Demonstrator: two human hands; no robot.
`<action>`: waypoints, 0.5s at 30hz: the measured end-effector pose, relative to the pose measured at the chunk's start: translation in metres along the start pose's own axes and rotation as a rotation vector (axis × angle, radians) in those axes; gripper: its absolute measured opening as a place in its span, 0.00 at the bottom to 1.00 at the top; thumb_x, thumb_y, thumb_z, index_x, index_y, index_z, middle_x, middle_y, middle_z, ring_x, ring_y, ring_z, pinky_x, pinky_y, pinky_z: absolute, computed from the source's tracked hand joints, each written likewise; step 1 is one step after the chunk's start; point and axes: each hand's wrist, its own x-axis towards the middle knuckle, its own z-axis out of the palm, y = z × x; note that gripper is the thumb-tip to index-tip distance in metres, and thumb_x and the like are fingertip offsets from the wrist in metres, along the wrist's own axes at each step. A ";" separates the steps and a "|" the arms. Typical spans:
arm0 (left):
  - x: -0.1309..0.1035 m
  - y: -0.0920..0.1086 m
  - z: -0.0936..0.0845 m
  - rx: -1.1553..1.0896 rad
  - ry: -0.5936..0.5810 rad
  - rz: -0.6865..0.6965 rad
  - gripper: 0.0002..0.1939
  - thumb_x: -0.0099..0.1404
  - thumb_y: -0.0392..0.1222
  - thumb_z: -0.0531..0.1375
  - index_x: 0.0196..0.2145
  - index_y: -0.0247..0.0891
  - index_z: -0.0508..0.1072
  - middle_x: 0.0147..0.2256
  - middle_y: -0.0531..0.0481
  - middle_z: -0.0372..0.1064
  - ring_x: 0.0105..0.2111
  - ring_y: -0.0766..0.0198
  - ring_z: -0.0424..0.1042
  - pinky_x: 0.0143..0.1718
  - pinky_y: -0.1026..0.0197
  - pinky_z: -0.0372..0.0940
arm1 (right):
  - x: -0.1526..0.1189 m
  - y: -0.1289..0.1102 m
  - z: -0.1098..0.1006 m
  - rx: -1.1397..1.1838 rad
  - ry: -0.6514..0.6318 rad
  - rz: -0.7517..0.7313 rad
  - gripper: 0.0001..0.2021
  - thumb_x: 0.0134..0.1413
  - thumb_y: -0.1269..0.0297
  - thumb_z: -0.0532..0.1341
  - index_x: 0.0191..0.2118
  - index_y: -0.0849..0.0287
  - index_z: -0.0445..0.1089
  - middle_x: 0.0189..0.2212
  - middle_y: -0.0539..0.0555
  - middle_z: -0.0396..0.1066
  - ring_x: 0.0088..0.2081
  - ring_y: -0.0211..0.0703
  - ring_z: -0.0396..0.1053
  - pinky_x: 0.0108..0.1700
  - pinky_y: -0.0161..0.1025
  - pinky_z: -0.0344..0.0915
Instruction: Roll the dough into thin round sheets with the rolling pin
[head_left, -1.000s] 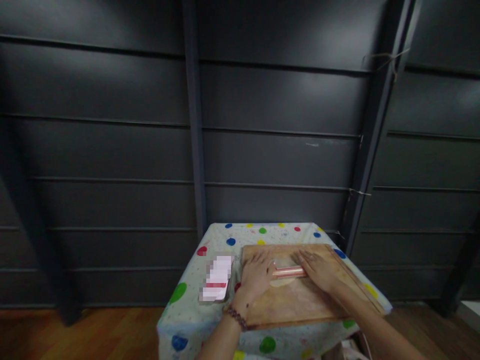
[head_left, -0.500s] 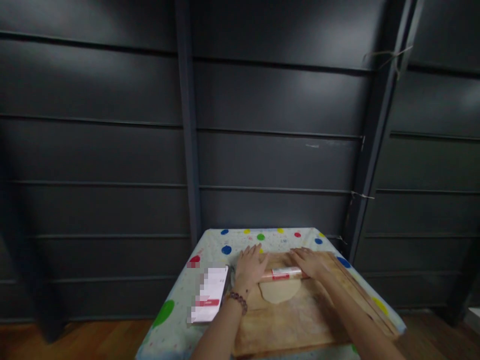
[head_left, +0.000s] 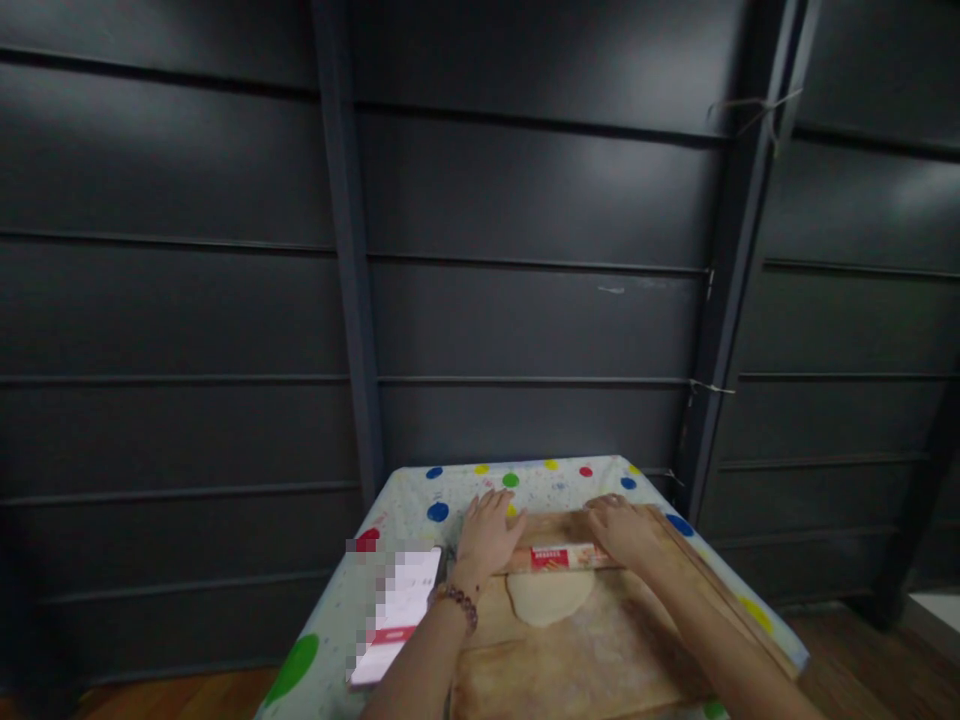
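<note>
A wooden rolling pin with a red and white printed label lies crosswise on a wooden board. Flat under its near side is a pale, rounded sheet of dough; the pin covers the far edge. My left hand rests on the pin's left end, fingers stretched forward and apart. On the right end lies my right hand, palm down, fingers extended inward past the pin. Neither hand wraps round it. A beaded bracelet circles my left wrist.
A phone with a lit, partly pixelated screen lies left of the board, close to my left forearm. The table has a white cloth with coloured dots. Behind it rises a dark panelled wall.
The camera view has shifted slightly, so table and hands appear a little further left. The pin's label has turned and shows more red. Both hands remain on the pin.
</note>
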 end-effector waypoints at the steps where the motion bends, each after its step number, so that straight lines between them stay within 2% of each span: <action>1: 0.001 -0.001 0.000 -0.007 -0.016 0.014 0.28 0.71 0.52 0.45 0.61 0.33 0.64 0.63 0.41 0.61 0.64 0.52 0.55 0.66 0.48 0.45 | -0.007 -0.004 -0.001 -0.016 -0.003 -0.016 0.17 0.62 0.70 0.50 0.48 0.60 0.74 0.50 0.61 0.74 0.53 0.55 0.68 0.55 0.48 0.60; 4: 0.005 -0.005 -0.002 -0.040 -0.083 0.081 0.30 0.71 0.56 0.45 0.61 0.36 0.64 0.64 0.45 0.59 0.66 0.56 0.52 0.67 0.53 0.45 | -0.029 -0.016 -0.003 -0.096 -0.015 -0.028 0.19 0.61 0.73 0.51 0.54 0.58 0.71 0.55 0.62 0.70 0.57 0.59 0.65 0.58 0.56 0.55; 7: 0.009 -0.008 -0.004 -0.085 -0.183 0.112 0.35 0.69 0.64 0.43 0.64 0.41 0.59 0.66 0.50 0.55 0.66 0.59 0.51 0.66 0.57 0.46 | -0.051 -0.030 -0.002 -0.196 -0.019 -0.010 0.22 0.62 0.75 0.50 0.57 0.57 0.68 0.57 0.62 0.68 0.59 0.59 0.63 0.60 0.58 0.51; 10: 0.008 -0.009 -0.003 -0.095 -0.255 0.044 0.39 0.68 0.67 0.38 0.67 0.42 0.54 0.68 0.47 0.51 0.67 0.54 0.50 0.66 0.51 0.46 | -0.071 -0.046 0.000 -0.248 0.001 0.029 0.23 0.62 0.76 0.48 0.58 0.59 0.68 0.57 0.63 0.67 0.61 0.60 0.59 0.61 0.60 0.50; 12: 0.005 -0.009 -0.001 -0.075 -0.278 0.001 0.42 0.67 0.69 0.36 0.68 0.38 0.53 0.68 0.42 0.49 0.67 0.49 0.48 0.66 0.45 0.42 | -0.082 -0.058 0.001 -0.261 0.024 0.057 0.24 0.61 0.77 0.48 0.59 0.60 0.67 0.59 0.62 0.65 0.62 0.60 0.58 0.62 0.60 0.49; 15: -0.004 -0.008 0.001 -0.040 -0.303 -0.020 0.45 0.66 0.71 0.38 0.67 0.35 0.54 0.67 0.38 0.49 0.68 0.45 0.45 0.66 0.38 0.36 | -0.093 -0.072 0.001 -0.234 0.052 0.108 0.24 0.61 0.76 0.47 0.60 0.62 0.66 0.60 0.61 0.63 0.62 0.57 0.59 0.62 0.55 0.52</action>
